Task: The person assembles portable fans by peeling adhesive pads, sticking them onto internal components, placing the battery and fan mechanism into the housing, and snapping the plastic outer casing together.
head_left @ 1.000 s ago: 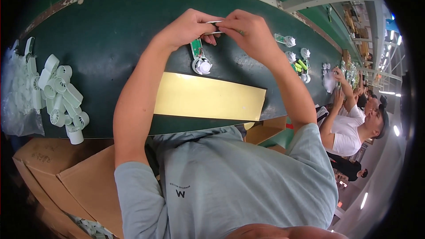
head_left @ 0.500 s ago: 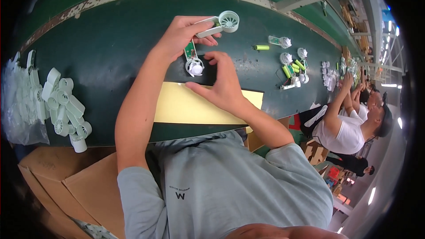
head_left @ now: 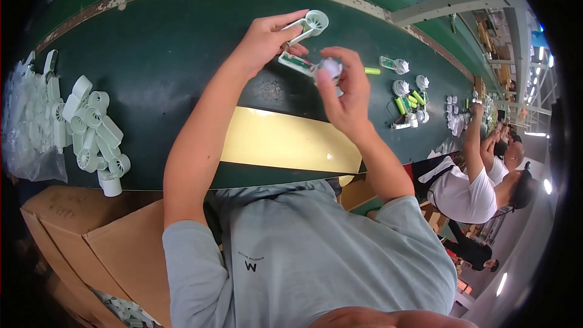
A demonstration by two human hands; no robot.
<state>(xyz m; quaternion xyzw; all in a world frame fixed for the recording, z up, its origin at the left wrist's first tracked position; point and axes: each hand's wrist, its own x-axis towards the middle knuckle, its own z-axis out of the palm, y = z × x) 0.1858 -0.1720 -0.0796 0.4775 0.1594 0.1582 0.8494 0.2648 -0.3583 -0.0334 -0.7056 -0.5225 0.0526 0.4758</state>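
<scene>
My left hand (head_left: 267, 39) is closed around the handle of a pale green plastic fan housing (head_left: 316, 23), whose round spoked end points away from me to the right. Just nearer, my right hand (head_left: 350, 94) grips a small fan's other half by its round end. This fan half (head_left: 296, 62) has a green circuit board along its handle and a white impeller, partly hidden and blurred by my fingers. Its handle end reaches close to my left fingers; whether they touch it I cannot tell. Below both hands lies a yellow sheet (head_left: 285, 141) on the dark green table.
Pale green housings (head_left: 94, 124) are heaped at left beside a clear plastic bag (head_left: 33, 127) of parts. Fan halves with white impellers (head_left: 401, 88) and green battery cells (head_left: 401, 106) lie at right. A cardboard box (head_left: 121, 249) stands below left. Co-workers (head_left: 464, 191) sit along the right.
My right hand has moved up and right and closed on the fan half. That half has swung from pointing toward me to pointing right. My left hand still holds the housing.
</scene>
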